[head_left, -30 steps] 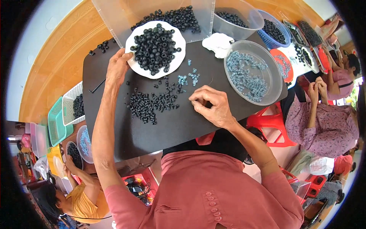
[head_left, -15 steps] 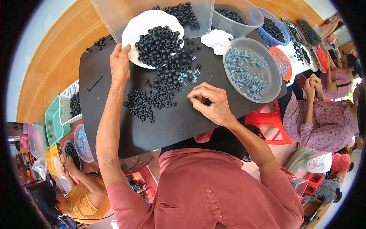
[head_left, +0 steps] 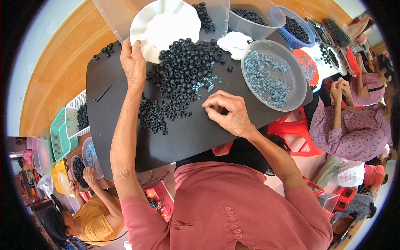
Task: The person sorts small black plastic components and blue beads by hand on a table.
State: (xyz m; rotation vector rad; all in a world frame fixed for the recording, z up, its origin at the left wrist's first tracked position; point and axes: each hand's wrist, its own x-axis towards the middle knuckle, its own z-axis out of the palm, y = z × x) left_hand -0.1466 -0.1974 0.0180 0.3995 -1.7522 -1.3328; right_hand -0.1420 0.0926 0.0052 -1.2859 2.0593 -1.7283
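Note:
My left hand (head_left: 134, 66) grips the rim of a white, wavy-edged plate (head_left: 164, 23), tilted toward me, its surface now bare of beads. Below its edge, round black beads (head_left: 183, 62) lie heaped on the dark table (head_left: 121, 125). Smaller black beads (head_left: 156, 116) spread nearer to me, and a few blue-striped coiled beads (head_left: 204, 84) sit at the heap's right side. My right hand (head_left: 229, 111) is closed in a pinch just above the table, right of the heap; whatever is between its fingertips is too small to make out.
To the right stands a clear round tub (head_left: 273, 98) of blue-striped beads, beside a crumpled white cloth (head_left: 234, 45). Clear bins and a blue basket (head_left: 298, 27) of black beads line the far side. A thin black tool (head_left: 103, 93) lies left. Other people sit on both sides.
The black beads on the plate have slid off onto the table, making the heap bigger. My left hand and the plate have tipped and shifted slightly. My right hand has barely moved.

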